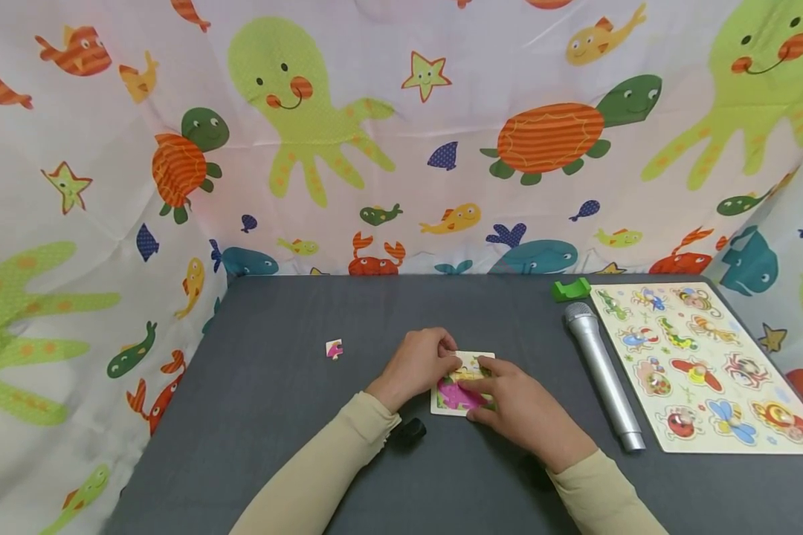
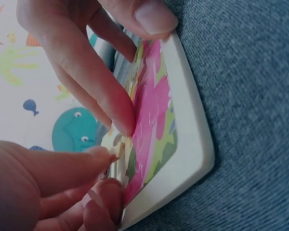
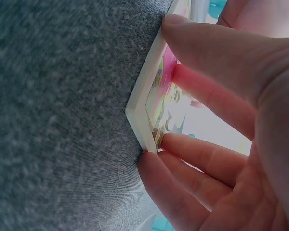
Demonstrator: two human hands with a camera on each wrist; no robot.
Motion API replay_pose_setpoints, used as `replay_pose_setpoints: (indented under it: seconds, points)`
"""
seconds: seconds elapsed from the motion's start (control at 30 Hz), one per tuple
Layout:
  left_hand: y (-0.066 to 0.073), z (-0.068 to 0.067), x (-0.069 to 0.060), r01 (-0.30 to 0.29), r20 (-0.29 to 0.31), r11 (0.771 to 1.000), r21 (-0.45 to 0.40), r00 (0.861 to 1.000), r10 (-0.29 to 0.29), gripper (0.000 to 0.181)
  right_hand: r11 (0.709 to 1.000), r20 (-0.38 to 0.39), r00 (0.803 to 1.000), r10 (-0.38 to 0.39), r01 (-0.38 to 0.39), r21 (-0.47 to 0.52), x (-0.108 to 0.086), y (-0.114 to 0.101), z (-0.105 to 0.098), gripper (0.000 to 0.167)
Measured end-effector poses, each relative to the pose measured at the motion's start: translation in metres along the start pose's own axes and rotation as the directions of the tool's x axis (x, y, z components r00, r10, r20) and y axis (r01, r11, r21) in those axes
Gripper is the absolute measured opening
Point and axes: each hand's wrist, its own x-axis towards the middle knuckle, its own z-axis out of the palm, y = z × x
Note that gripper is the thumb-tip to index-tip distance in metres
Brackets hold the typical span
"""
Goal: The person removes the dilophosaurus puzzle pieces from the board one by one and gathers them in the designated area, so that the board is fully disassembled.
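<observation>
A small jigsaw puzzle (image 1: 451, 397) with a pink picture and a pale frame lies flat on the dark table, below both hands. At its upper left, my left hand (image 1: 415, 365) pinches a small puzzle piece (image 2: 114, 158) between thumb and fingers, mostly hidden by them. My right hand (image 1: 522, 405) holds the puzzle from the right: thumb on the near edge, other fingers at the right side, and index fingertip pressing on the pink picture. Farther left on the table lies a loose puzzle piece (image 1: 334, 348), pink and white, apart from both hands.
On the right lies a silver microphone (image 1: 605, 379), beside a large insect puzzle board (image 1: 702, 364). A green plastic piece (image 1: 571, 289) sits at the table's back edge. Behind stands a sea-animal curtain (image 1: 415, 148). The dark table (image 1: 268, 342) extends left of the hands.
</observation>
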Motion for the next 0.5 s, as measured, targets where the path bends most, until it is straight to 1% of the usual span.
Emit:
replay_pose_setpoints:
  seconds: [0.13, 0.27, 0.4, 0.5]
  points:
    - [0.0002, 0.0004, 0.0006, -0.031, -0.010, 0.999, 0.018, 0.999, 0.031, 0.018, 1.000, 0.010, 1.000, 0.007, -0.007, 0.004, 0.0002, -0.0005, -0.0014, 0.045]
    - [0.0006, 0.0019, 0.0006, -0.056, -0.020, 0.998, 0.036, 0.998, 0.057, 0.018, 1.000, 0.003, 1.000, 0.000, 0.000, 0.013, -0.0005, -0.0003, -0.0023, 0.045]
    - [-0.0021, 0.0014, 0.0005, -0.062, -0.030, 0.998, 0.013, 0.998, 0.063, 0.017, 1.000, -0.005, 1.000, -0.018, 0.018, 0.015, -0.0003, -0.0002, -0.0020, 0.044]
    - [-0.0063, -0.0029, 0.0004, -0.055, -0.031, 0.998, -0.017, 0.998, 0.054, 0.016, 1.000, -0.003, 1.000, -0.018, 0.018, 0.009, 0.0002, -0.0007, -0.0014, 0.044]
